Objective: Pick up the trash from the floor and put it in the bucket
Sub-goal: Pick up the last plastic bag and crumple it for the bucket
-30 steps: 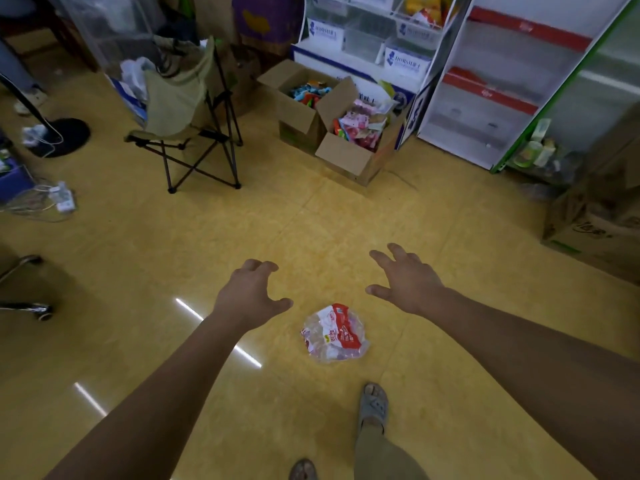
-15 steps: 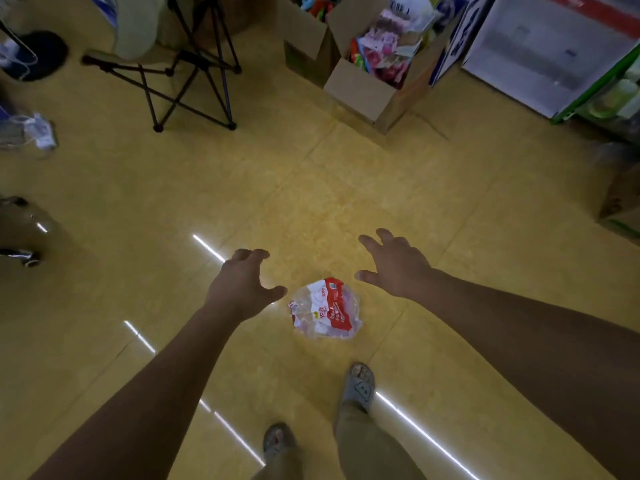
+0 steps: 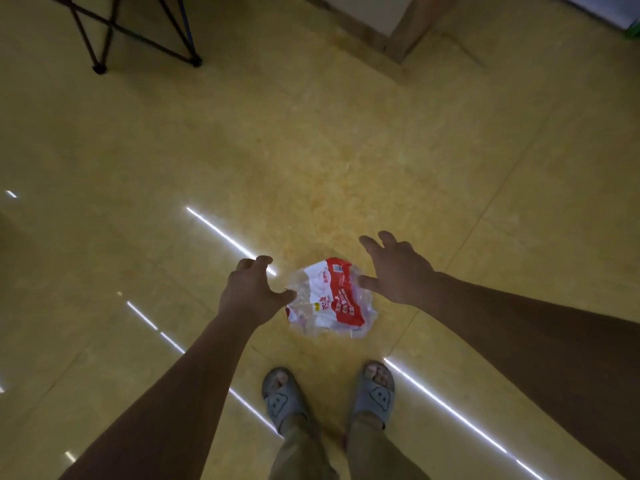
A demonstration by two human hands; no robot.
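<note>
A crumpled clear plastic wrapper with a red and white label (image 3: 332,301) lies on the yellow tiled floor just ahead of my feet. My left hand (image 3: 251,292) hovers at its left edge, fingers curled and apart, thumb close to the plastic. My right hand (image 3: 396,266) hangs at its right edge with fingers spread, thumb near the red label. Neither hand holds the wrapper. No bucket is in view.
My two feet in grey sandals (image 3: 282,398) stand right behind the wrapper. Black folding chair legs (image 3: 145,39) stand at the top left. A cardboard box corner (image 3: 391,26) sits at the top right. Open floor lies between them.
The view has tilted down and moved closer to the floor. Both hands have dropped toward the wrapper and now flank it closely. My second foot has stepped up beside the first.
</note>
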